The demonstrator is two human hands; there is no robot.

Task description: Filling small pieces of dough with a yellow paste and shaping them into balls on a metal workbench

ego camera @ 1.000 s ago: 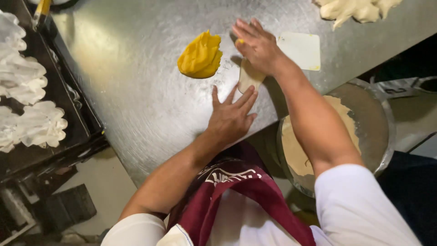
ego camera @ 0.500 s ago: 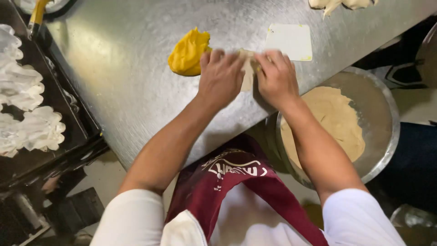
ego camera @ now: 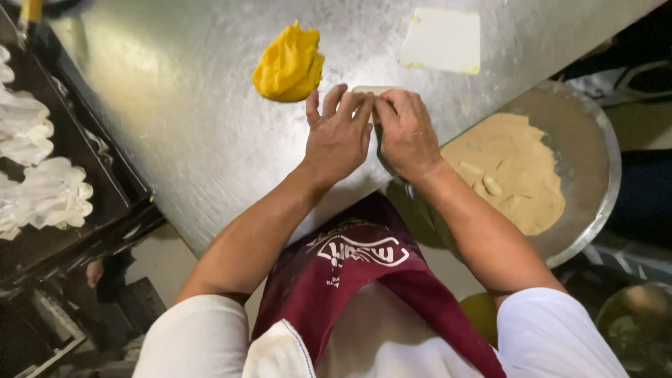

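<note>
My left hand [ego camera: 339, 134] and my right hand [ego camera: 406, 131] lie side by side, palms down, on a small pale piece of dough [ego camera: 372, 90] on the steel table [ego camera: 175, 105]. Only the dough's far edge shows past my fingertips. A lump of yellow filling [ego camera: 288, 66] sits just beyond my left hand. A flat pale dough sheet [ego camera: 442, 40] lies farther back to the right.
A large metal bowl [ego camera: 595, 126] with beige flour and a few dough pieces stands at the table's right edge, below my right arm. A dark tray [ego camera: 105, 189] with white frilled pastries [ego camera: 42, 196] is on the left.
My left hand moved up beside my right onto the dough piece; both now press it together near the table's edge. The view has shifted closer.
</note>
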